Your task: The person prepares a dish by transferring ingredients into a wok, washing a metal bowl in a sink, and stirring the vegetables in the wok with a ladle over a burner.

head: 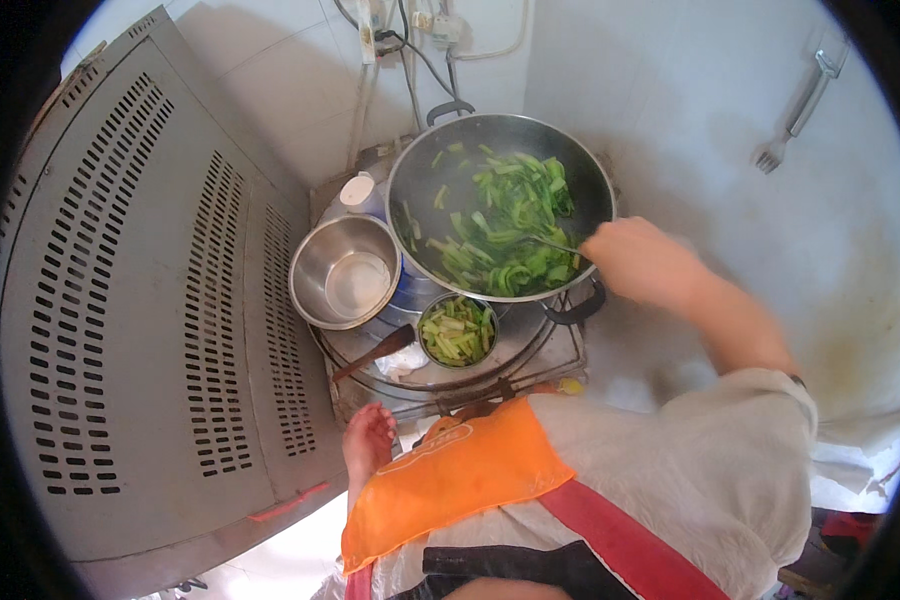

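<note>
My right hand (624,251) grips the thin metal handle of a cooking utensil (553,243) at the right rim of a large dark wok (439,217). The utensil's working end is hidden among chopped leafy greens (525,191), spread over the wok's middle, right and lower side. Light steam hazes the wok. My left hand (369,439) hangs low before the stove, fingers loosely curled and holding nothing. Nearest to it lies a dark wooden utensil (379,351). Beside that stand a round container of cut green stalks (457,331) and a steel bowl (345,274) that holds no food.
A tall perforated grey metal panel (135,300) rises close on the left. Behind the wok, electric cables (420,52) and sockets run along the tiled wall. A white cup-like container (358,192) stands by the wok. A metal fork-like utensil (802,112) hangs on the right wall.
</note>
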The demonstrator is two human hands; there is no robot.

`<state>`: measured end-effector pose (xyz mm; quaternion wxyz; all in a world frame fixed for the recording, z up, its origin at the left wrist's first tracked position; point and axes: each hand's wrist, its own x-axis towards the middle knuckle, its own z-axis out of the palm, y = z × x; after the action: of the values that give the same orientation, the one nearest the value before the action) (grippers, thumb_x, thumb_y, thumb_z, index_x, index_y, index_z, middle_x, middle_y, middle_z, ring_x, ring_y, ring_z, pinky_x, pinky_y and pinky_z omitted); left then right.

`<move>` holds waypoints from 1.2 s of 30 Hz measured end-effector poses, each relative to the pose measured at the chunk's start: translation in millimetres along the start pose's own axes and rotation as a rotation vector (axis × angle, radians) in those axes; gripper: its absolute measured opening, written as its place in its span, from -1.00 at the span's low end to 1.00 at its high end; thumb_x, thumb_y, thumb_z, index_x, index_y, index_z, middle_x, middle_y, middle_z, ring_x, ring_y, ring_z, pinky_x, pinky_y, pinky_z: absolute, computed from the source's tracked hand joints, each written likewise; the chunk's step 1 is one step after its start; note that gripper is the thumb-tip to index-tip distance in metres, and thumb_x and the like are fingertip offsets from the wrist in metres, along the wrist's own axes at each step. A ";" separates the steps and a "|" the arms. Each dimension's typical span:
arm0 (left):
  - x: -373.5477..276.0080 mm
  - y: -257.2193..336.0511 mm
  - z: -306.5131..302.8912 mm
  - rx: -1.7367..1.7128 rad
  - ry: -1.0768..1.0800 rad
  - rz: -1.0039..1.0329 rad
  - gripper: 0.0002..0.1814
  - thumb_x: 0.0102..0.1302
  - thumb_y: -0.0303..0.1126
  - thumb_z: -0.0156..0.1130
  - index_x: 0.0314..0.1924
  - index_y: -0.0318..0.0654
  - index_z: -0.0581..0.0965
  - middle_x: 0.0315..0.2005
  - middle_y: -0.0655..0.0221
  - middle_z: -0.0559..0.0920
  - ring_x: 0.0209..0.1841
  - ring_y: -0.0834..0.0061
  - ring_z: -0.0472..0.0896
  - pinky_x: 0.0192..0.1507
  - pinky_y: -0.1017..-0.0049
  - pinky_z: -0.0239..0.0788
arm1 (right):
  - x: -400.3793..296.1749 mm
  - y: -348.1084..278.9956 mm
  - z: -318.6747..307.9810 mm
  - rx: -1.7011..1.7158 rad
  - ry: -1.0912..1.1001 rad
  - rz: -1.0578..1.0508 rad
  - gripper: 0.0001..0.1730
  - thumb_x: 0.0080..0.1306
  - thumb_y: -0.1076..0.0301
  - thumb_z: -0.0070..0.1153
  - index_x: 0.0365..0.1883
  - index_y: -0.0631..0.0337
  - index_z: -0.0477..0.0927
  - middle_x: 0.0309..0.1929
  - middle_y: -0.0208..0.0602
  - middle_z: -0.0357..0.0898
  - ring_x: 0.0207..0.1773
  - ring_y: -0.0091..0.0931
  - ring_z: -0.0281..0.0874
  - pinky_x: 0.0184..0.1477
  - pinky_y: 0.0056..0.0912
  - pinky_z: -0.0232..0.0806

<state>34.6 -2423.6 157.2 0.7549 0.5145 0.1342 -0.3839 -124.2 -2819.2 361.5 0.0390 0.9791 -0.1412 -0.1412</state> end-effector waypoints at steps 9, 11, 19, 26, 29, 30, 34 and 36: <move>-5.0 10.4 17.4 0.064 -0.011 0.074 -0.78 0.28 -0.42 0.06 -0.10 -0.34 0.47 -0.38 0.29 0.59 -0.36 0.45 0.56 -0.37 0.53 0.33 | 67.9 53.2 47.2 0.286 0.257 0.595 -0.80 0.13 0.45 0.08 -0.29 0.31 0.65 -0.18 0.08 0.62 -0.10 -0.09 0.61 -0.07 -0.06 0.46; -3.0 5.9 15.0 0.055 -0.036 0.039 -0.78 0.29 -0.38 0.07 -0.10 -0.31 0.48 -0.37 0.33 0.59 -0.37 0.47 0.56 -0.38 0.55 0.35 | 93.0 66.2 86.4 0.450 0.189 0.604 -0.80 0.14 0.46 0.06 -0.31 0.34 0.65 -0.17 0.13 0.61 -0.08 -0.04 0.59 -0.04 -0.08 0.45; -4.7 1.2 9.9 0.015 -0.047 0.024 -0.76 0.27 -0.41 0.08 -0.09 -0.34 0.46 -0.36 0.28 0.59 -0.36 0.44 0.56 -0.38 0.54 0.33 | 28.6 -10.8 31.7 0.368 -0.036 0.036 -0.72 0.09 0.50 0.01 -0.22 0.28 0.63 -0.30 0.14 0.59 -0.14 -0.03 0.58 -0.06 -0.07 0.42; -3.8 0.9 22.4 0.039 -0.085 -0.005 -0.77 0.28 -0.42 0.07 -0.08 -0.33 0.47 -0.36 0.29 0.61 -0.37 0.45 0.57 -0.39 0.54 0.35 | 66.7 9.1 51.6 0.200 0.248 0.259 -0.84 0.09 0.54 0.03 -0.40 0.38 0.63 -0.31 0.10 0.62 -0.20 -0.09 0.63 -0.14 -0.09 0.48; -7.3 2.7 23.3 0.076 -0.093 0.009 -0.77 0.28 -0.42 0.08 -0.08 -0.33 0.47 -0.36 0.30 0.61 -0.37 0.46 0.58 -0.38 0.55 0.35 | 91.8 42.7 49.2 0.213 0.419 0.432 -0.84 0.10 0.53 0.03 -0.41 0.39 0.63 -0.28 0.11 0.63 -0.16 -0.10 0.64 -0.12 -0.08 0.49; -5.9 3.1 24.7 0.094 -0.101 0.010 -0.77 0.28 -0.42 0.08 -0.09 -0.33 0.48 -0.36 0.30 0.61 -0.37 0.47 0.58 -0.38 0.55 0.35 | 107.0 53.3 57.0 0.256 0.431 0.494 -0.84 0.11 0.53 0.03 -0.41 0.39 0.63 -0.28 0.12 0.62 -0.15 -0.09 0.63 -0.12 -0.09 0.48; -3.3 -1.7 20.1 0.081 -0.117 -0.024 -0.76 0.28 -0.40 0.08 -0.08 -0.33 0.48 -0.36 0.31 0.61 -0.36 0.47 0.58 -0.37 0.54 0.35 | 158.4 33.8 80.1 0.337 0.294 0.258 -0.85 0.09 0.54 0.03 -0.42 0.38 0.63 -0.29 0.10 0.62 -0.16 -0.10 0.63 -0.13 -0.09 0.47; -5.3 -3.1 18.6 0.067 -0.106 -0.028 -0.76 0.29 -0.39 0.08 -0.08 -0.33 0.48 -0.36 0.31 0.61 -0.36 0.46 0.58 -0.36 0.54 0.34 | 125.5 9.3 56.6 0.231 0.257 0.061 -0.85 0.08 0.53 0.04 -0.41 0.35 0.63 -0.30 0.09 0.62 -0.17 -0.11 0.63 -0.15 -0.10 0.47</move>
<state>25.3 -2438.1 166.4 0.7378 0.5166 0.0884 -0.4253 -27.5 -2866.2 275.1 -0.0515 0.9823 -0.1801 0.0037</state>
